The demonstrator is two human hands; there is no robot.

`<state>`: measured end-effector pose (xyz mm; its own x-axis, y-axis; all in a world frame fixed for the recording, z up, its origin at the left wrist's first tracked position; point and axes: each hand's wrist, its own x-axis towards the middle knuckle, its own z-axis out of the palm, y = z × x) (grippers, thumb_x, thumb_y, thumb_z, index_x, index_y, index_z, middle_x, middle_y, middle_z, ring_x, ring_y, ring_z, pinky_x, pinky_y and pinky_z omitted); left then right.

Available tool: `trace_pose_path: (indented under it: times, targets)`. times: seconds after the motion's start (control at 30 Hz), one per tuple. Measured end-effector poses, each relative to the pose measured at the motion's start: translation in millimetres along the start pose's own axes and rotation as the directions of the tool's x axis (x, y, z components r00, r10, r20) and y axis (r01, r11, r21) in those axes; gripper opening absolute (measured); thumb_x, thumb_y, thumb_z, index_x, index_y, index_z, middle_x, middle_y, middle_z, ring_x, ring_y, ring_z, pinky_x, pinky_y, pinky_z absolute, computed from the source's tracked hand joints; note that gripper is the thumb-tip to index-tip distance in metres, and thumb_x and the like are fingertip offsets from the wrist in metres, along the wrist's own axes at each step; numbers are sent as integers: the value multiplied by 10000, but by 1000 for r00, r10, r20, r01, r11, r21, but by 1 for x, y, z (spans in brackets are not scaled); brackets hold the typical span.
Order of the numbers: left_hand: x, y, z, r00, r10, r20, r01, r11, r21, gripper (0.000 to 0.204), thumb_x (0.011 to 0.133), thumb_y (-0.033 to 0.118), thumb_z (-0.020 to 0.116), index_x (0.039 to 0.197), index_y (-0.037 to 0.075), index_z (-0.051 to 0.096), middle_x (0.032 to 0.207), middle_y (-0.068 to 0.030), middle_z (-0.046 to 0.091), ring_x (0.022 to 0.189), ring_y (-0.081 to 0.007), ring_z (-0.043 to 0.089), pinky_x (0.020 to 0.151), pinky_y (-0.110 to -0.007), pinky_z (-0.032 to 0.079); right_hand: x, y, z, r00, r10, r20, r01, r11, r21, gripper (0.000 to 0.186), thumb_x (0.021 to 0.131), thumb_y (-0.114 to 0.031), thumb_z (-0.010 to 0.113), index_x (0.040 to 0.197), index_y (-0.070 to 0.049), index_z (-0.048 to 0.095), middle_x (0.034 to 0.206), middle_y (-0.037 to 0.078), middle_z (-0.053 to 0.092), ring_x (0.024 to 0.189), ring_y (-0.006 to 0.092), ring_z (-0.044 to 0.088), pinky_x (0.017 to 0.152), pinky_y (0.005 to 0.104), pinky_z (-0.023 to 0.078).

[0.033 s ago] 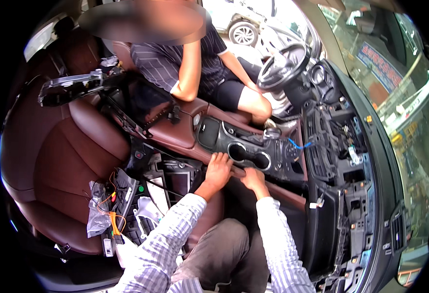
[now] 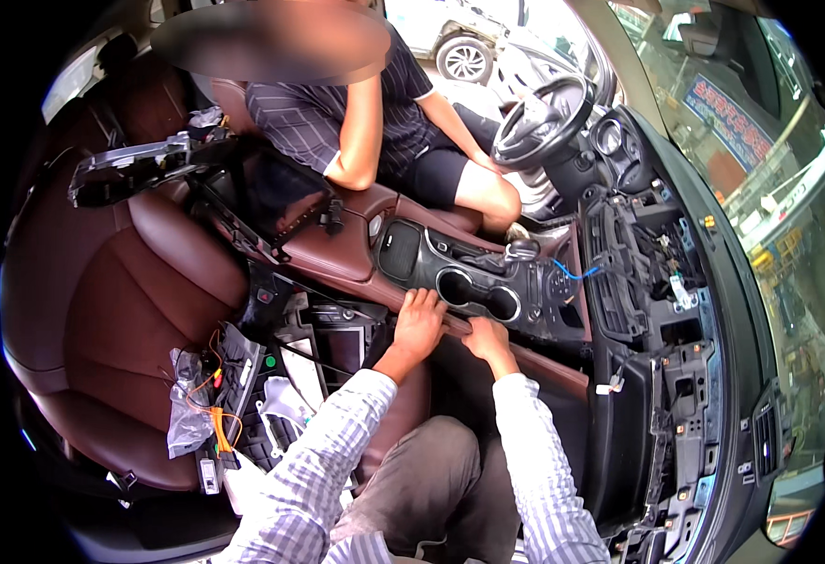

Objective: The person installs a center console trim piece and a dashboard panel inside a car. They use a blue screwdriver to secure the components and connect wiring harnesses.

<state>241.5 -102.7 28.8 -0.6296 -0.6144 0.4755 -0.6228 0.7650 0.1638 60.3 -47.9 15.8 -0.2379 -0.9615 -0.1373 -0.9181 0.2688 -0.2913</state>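
Note:
Both my hands are at the brown side trim [image 2: 549,369] of the centre console, on its near side. My left hand [image 2: 419,322] has its fingers bent over the trim's top edge, beside the rear cup holder [image 2: 455,285]. Just to its right, my right hand [image 2: 488,341] grips the same trim with curled fingers, its thumb side toward the left hand. The fingertips under the trim are hidden. Beyond the hands, the black console panel [image 2: 439,246] holds two cup holders and the gear lever [image 2: 522,250].
The dashboard [image 2: 675,376] is stripped to its frame, with a loose white connector [image 2: 610,386] and a blue wire [image 2: 577,274]. Removed trim parts and orange cables [image 2: 221,428] lie on the seat at left. A metal-framed unit [image 2: 140,164] rests behind. Another person [image 2: 356,141] sits in the driver's seat.

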Motion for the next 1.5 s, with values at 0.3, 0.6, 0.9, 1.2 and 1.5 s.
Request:
trace_pose_path:
  times: [0.3, 0.6, 0.9, 1.2, 1.5]
  targets:
    - [-5, 7, -2, 1000, 22, 10, -22, 999, -24, 418, 694, 276, 852, 1017, 83, 670, 1004, -106, 559, 1051, -308, 541, 998, -450, 399, -11, 1, 0, 1000, -3, -5, 4, 999, 46, 363, 778, -248, 754, 1109, -100, 746, 1103, 176, 734, 1071, 366, 684, 925, 471, 536]
    - [-5, 2, 2, 1000, 23, 9, -23, 999, -47, 369, 731, 260, 834, 1007, 84, 663, 1008, -95, 564, 1031, -296, 532, 958, -433, 402, -11, 2, 4, 1000, 15, 1, -15, 999, 31, 426, 788, -232, 739, 1188, -88, 730, 1124, 182, 728, 1074, 359, 683, 932, 454, 538]
    - [-3, 3, 0, 1000, 20, 19, -19, 999, -45, 374, 728, 262, 841, 1013, 87, 671, 1008, -96, 564, 1034, -293, 534, 981, -432, 400, -8, 1, 0, 999, 25, 25, -26, 999, 35, 380, 786, -226, 740, 1142, -94, 741, 1102, 172, 732, 1063, 355, 684, 919, 456, 538]
    - [-4, 4, 2, 999, 49, -6, -49, 998, -49, 395, 715, 261, 847, 1032, 91, 682, 1010, -91, 570, 1039, -293, 543, 961, -431, 412, -11, 6, 10, 993, -42, -107, 47, 998, 50, 261, 798, -205, 725, 1036, -102, 755, 1033, 152, 745, 1017, 354, 698, 883, 462, 549]
    - [-2, 6, 0, 995, 85, -41, -88, 993, -80, 371, 718, 216, 833, 1025, 71, 683, 1005, -115, 584, 1020, -326, 545, 947, -447, 409, -2, 10, 21, 992, -20, -122, 28, 998, 64, 172, 775, -169, 718, 922, -108, 783, 953, 147, 754, 944, 344, 722, 836, 456, 561]
